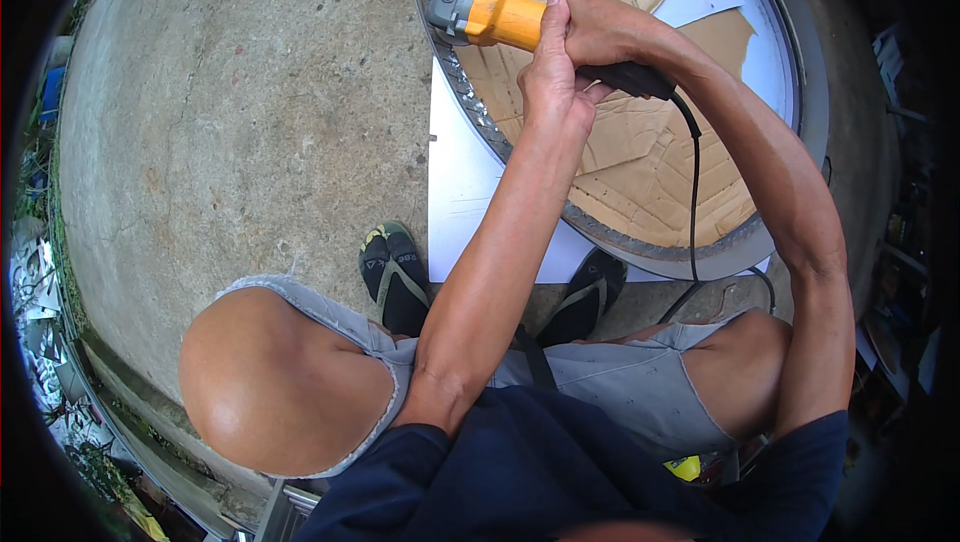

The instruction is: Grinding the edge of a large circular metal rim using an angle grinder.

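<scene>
An angle grinder (pixel 508 20) with an orange body and grey head is in both my hands at the upper middle. Its head (pixel 452 10) is at the left side of a large round metal ring (pixel 655 254); I cannot tell whether its disc touches the metal, as the disc is hidden. My left hand (pixel 552 87) grips the body from below, thumb pointing up along it. Wrapped over the rear of the body is my right hand (pixel 608 30). The black rear handle (pixel 632 79) shows below it, and a black cord (pixel 694 182) hangs from its end.
Brown cardboard (pixel 660 182) lies inside the ring, over a white sheet (pixel 462 212) on the concrete floor (pixel 230 122). My feet in black sandals (pixel 400 282) stand close to the ring. The cord runs over the ring's near edge. Plants and clutter line the far left.
</scene>
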